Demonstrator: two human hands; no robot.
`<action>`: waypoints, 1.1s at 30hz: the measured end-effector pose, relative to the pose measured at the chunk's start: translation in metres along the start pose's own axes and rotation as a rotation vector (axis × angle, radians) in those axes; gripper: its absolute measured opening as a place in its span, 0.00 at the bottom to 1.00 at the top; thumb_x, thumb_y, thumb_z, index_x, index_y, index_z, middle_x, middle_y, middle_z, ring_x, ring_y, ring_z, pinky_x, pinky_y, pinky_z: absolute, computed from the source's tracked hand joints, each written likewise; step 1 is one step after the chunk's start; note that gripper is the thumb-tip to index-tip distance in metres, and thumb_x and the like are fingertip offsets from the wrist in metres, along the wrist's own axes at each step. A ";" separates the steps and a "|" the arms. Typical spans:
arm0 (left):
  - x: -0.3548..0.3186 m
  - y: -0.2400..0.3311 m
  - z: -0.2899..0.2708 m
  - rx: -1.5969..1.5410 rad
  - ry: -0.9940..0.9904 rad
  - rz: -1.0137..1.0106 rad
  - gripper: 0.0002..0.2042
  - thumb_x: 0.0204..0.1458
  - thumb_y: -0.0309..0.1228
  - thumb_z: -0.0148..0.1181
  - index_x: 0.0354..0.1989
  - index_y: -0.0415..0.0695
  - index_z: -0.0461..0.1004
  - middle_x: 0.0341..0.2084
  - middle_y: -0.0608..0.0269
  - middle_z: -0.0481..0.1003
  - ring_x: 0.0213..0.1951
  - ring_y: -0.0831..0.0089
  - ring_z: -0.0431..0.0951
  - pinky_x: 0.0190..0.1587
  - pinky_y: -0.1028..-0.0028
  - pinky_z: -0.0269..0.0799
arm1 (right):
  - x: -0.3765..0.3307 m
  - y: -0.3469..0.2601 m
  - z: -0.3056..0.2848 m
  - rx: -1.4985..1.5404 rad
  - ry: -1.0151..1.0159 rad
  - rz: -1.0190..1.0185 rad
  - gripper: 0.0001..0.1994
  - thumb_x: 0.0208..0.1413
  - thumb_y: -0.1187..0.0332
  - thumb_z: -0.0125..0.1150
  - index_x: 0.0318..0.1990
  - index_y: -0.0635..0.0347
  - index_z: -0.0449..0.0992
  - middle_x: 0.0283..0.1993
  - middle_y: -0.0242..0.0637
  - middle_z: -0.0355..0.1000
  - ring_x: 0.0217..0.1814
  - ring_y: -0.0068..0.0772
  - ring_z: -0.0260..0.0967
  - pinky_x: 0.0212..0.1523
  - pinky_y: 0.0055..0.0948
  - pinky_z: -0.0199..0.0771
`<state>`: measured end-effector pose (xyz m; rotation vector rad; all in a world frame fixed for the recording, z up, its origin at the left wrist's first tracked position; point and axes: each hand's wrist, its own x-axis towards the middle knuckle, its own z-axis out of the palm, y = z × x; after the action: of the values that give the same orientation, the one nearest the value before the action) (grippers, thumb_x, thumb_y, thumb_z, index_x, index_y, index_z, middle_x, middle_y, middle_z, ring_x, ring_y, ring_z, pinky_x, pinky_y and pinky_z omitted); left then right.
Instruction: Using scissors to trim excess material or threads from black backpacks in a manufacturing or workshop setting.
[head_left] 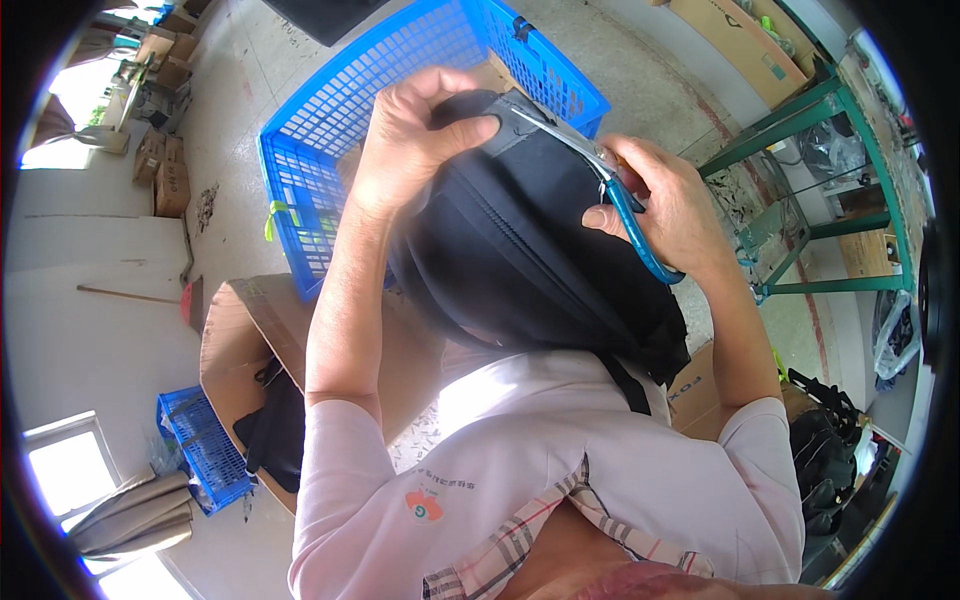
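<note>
A black fabric bag (500, 240) with a long zipper-like seam rests against my front. My left hand (415, 135) is closed on its far upper edge, the thumb pressing a grey-black strip of the fabric. In my right hand (675, 205) is a pair of scissors (633, 228) with blue handles, the fingers around the grips. The narrow metal blades lie along the bag's top edge and point toward my left thumb. Whether fabric or a thread is between the blades is too small to tell.
A large blue plastic basket (310, 130) stands just beyond the bag. At left is an open cardboard box (228, 335) with black items inside, and a smaller blue basket (195, 455). A green metal frame (875, 140) and a pile of black bags (825, 450) are at right.
</note>
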<state>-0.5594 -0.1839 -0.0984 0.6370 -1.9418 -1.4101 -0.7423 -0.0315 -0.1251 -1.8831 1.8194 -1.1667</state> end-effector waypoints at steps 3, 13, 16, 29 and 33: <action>0.001 0.005 0.003 0.033 -0.009 0.000 0.11 0.36 0.19 0.64 0.30 0.41 0.72 0.27 0.68 0.74 0.30 0.83 0.71 0.34 0.83 0.66 | 0.000 0.001 -0.002 -0.025 0.012 -0.030 0.26 0.33 0.54 0.67 0.38 0.60 0.68 0.24 0.37 0.68 0.22 0.32 0.66 0.24 0.29 0.66; 0.006 0.008 0.011 -0.031 -0.030 0.017 0.10 0.35 0.18 0.63 0.29 0.40 0.72 0.26 0.67 0.74 0.29 0.83 0.71 0.34 0.83 0.66 | -0.009 0.003 0.004 -0.029 0.077 -0.035 0.22 0.38 0.55 0.65 0.34 0.62 0.66 0.22 0.39 0.67 0.19 0.35 0.65 0.21 0.29 0.65; 0.007 0.009 0.014 -0.013 -0.021 0.056 0.09 0.36 0.18 0.63 0.28 0.40 0.71 0.25 0.68 0.74 0.29 0.83 0.70 0.34 0.83 0.66 | -0.009 0.006 0.001 -0.033 0.052 -0.013 0.22 0.38 0.55 0.64 0.34 0.62 0.65 0.23 0.39 0.67 0.20 0.35 0.66 0.22 0.29 0.66; 0.017 0.012 0.028 0.080 -0.084 0.170 0.16 0.33 0.19 0.64 0.33 0.39 0.68 0.31 0.64 0.71 0.38 0.73 0.70 0.44 0.75 0.63 | -0.012 0.006 -0.019 -0.051 0.012 0.023 0.22 0.39 0.56 0.64 0.34 0.63 0.65 0.22 0.40 0.65 0.19 0.35 0.64 0.21 0.30 0.63; 0.021 0.019 0.038 0.027 -0.102 0.158 0.20 0.32 0.19 0.65 0.37 0.39 0.66 0.33 0.62 0.70 0.39 0.71 0.71 0.43 0.74 0.65 | -0.011 0.007 -0.029 -0.088 0.076 -0.036 0.21 0.38 0.57 0.65 0.33 0.63 0.64 0.20 0.40 0.64 0.18 0.34 0.62 0.21 0.30 0.62</action>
<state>-0.6015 -0.1690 -0.0840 0.4205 -2.0455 -1.3427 -0.7661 -0.0131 -0.1147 -1.9516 1.9137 -1.2038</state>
